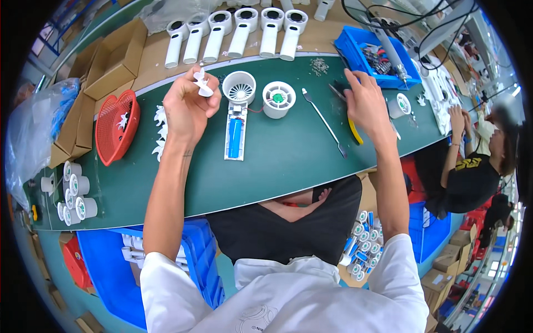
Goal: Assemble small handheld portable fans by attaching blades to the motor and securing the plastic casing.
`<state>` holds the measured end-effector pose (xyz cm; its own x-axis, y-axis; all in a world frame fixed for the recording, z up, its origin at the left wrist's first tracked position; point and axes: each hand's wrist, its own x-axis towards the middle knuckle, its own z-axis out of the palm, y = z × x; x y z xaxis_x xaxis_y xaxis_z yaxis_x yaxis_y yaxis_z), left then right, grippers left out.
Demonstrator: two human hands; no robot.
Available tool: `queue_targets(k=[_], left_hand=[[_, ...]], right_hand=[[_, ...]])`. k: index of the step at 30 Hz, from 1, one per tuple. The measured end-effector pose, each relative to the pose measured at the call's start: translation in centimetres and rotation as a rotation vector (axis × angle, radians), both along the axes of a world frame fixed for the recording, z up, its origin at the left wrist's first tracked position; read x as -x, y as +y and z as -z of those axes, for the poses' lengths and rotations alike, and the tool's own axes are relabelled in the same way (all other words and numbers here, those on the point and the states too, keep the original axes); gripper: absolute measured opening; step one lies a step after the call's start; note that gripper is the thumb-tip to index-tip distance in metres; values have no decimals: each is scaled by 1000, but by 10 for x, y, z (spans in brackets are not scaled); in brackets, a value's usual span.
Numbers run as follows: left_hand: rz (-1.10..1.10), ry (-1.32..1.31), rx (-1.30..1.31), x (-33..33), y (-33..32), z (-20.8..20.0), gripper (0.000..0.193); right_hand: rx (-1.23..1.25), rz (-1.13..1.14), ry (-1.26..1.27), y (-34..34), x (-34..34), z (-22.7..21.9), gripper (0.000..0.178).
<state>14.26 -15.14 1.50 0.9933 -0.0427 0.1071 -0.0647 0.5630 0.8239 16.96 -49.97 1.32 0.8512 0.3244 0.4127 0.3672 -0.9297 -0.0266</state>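
My left hand is raised above the table, its fingers pinching a small white fan blade. Just right of it lies an opened handheld fan body, with a blue battery in its handle. A thin red wire leads from it to a round white motor housing with a green centre. At the right, my right hand is over yellow-handled pliers, its fingers apart and partly covering them. Between the housing and that hand lies a slim metal tool.
Several white fans line the back. A red basket, loose fan blades and white housings sit at left. Screws and a blue tool bin are at back right. Another person sits at the far right.
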Motion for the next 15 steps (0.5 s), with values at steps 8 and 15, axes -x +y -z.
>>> queue_targets(k=[8, 15], left_hand=[[7, 45, -60, 0, -1, 9, 18], [-174, -76, -462, 4, -16, 6, 16]], right_hand=[[-287, -545, 374, 99, 5, -35, 57], [-393, -671, 692, 90, -23, -30, 39]])
